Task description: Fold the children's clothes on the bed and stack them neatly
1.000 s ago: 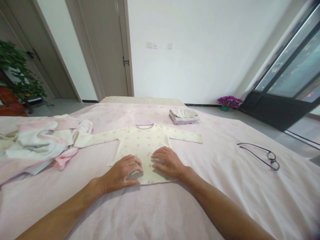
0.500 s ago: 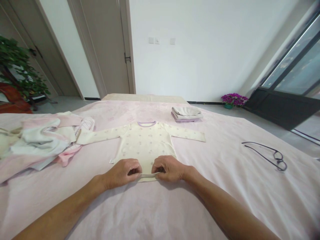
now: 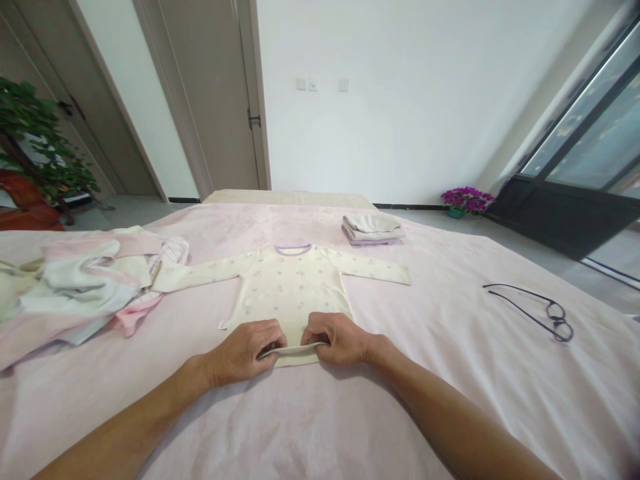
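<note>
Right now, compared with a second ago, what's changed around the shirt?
The left hand and right hand, open over the long-sleeved shirt a second ago, have closed on its hem, raising the upper layer's edge off the lower. Eyeglasses, folded clothes and loose clothes pile stayed put.

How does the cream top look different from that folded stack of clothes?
The cream long-sleeved top lies spread, sleeves out; the folded stack is compact and layered. The left hand and right hand grip the top's lower edge; neither touches the stack. Top and stack share the pink sheet.
</note>
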Available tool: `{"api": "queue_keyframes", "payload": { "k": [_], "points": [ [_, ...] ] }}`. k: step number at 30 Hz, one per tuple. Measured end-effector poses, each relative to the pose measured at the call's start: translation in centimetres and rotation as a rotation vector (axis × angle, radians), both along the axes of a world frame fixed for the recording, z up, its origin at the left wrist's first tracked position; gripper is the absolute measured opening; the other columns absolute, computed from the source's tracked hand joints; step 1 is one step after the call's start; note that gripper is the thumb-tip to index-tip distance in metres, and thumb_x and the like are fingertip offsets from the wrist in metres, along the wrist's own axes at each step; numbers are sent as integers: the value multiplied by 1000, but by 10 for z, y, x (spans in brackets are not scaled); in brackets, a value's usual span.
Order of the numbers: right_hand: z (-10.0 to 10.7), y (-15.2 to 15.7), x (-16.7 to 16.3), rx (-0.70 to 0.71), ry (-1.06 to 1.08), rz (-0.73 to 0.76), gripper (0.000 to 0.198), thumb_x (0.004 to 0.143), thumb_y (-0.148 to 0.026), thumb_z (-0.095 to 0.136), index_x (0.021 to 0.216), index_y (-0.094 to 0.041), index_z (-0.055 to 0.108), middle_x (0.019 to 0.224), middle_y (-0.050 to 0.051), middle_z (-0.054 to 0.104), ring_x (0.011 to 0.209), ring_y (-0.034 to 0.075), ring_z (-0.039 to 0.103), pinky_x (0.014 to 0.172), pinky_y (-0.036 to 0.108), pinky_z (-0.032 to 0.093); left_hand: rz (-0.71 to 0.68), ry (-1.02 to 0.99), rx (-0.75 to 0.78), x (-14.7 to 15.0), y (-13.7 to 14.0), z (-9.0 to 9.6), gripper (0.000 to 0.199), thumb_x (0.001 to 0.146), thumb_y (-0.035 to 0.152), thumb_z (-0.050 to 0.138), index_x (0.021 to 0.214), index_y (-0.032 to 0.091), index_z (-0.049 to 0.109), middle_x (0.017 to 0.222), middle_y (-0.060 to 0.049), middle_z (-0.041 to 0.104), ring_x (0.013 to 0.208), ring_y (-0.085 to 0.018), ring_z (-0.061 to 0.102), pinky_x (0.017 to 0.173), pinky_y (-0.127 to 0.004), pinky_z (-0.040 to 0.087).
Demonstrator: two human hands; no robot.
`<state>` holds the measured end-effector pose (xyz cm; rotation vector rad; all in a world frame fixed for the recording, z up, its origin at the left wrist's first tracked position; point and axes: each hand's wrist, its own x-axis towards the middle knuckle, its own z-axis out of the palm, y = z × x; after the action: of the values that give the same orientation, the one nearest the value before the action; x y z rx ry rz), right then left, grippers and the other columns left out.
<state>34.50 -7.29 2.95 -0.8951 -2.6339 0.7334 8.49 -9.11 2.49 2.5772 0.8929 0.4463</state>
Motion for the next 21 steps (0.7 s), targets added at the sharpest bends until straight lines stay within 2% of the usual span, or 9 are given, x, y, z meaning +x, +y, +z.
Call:
{"api": "queue_keyframes", "payload": {
  "k": [4, 7, 9, 10, 12, 14, 16, 18, 21],
  "points": [
    [1, 1, 1, 13, -24, 41, 48, 62, -7, 51, 100, -25, 74, 87, -1, 65, 78, 14, 58, 69, 22, 41, -90, 0, 34, -1, -1, 2, 23, 78, 6, 48, 93, 20, 58, 89, -2, 60, 82, -16, 54, 74, -26, 40],
    [4, 3, 4, -86, -31, 100, 39, 67, -12, 59, 100, -26, 75, 85, -3, 67, 72, 12, 57, 65, 21, 40, -140, 0, 16, -3, 0, 4, 17, 79, 12, 54, 93, 21, 59, 87, -2, 61, 82, -16, 54, 74, -27, 40],
    [4, 4, 5, -229, 6, 100, 22, 76, -26, 66, 95, -21, 76, 80, -2, 67, 67, 11, 57, 61, 20, 40, -146, 13, -43, -3, 0, 6, 9, 81, 22, 61, 90, 21, 60, 83, -1, 60, 76, -15, 54, 70, -26, 39],
    [3, 4, 5, -307, 35, 69, 23, 82, -35, 64, 91, -17, 76, 76, -1, 67, 64, 11, 57, 58, 20, 40, -129, 21, -85, -3, 0, 6, 7, 84, 27, 61, 87, 21, 60, 80, 0, 60, 73, -14, 54, 68, -25, 39],
    [1, 5, 4, -383, 110, -47, 45, 93, -49, 51, 84, -12, 75, 69, 2, 65, 60, 11, 57, 54, 21, 41, -47, 30, -159, -1, 1, 7, 17, 91, 32, 55, 81, 20, 60, 75, 2, 59, 68, -12, 53, 65, -24, 39],
    [0, 5, 2, -272, 190, -156, 53, 98, -52, 40, 91, -12, 74, 77, 6, 68, 68, 14, 62, 62, 24, 48, 74, 3, -170, 2, 3, 7, 26, 97, 33, 46, 79, 20, 60, 76, 2, 60, 68, -12, 54, 66, -23, 41],
    [0, 6, -1, -40, 204, -190, 47, 100, -49, 39, 115, -16, 69, 106, 10, 70, 96, 20, 64, 85, 32, 50, 154, -37, -95, 4, 8, 3, 27, 98, 35, 43, 88, 20, 63, 87, -1, 65, 80, -14, 59, 75, -25, 45],
    [-1, 6, -2, 153, 92, -176, 49, 100, -48, 40, 138, -20, 53, 140, 13, 55, 129, 25, 48, 108, 42, 38, 192, -31, 33, 3, 15, -4, 29, 97, 40, 46, 113, 22, 63, 115, -6, 65, 106, -19, 59, 94, -31, 44],
    [-8, 8, 1, 264, -170, -197, 61, 100, -50, 36, 152, -17, 34, 159, 15, 27, 148, 29, 20, 119, 50, 20, 273, 108, 200, -4, 26, -19, 56, 94, 52, 47, 143, 24, 46, 151, -11, 42, 139, -29, 36, 114, -45, 29]
  ]
}}
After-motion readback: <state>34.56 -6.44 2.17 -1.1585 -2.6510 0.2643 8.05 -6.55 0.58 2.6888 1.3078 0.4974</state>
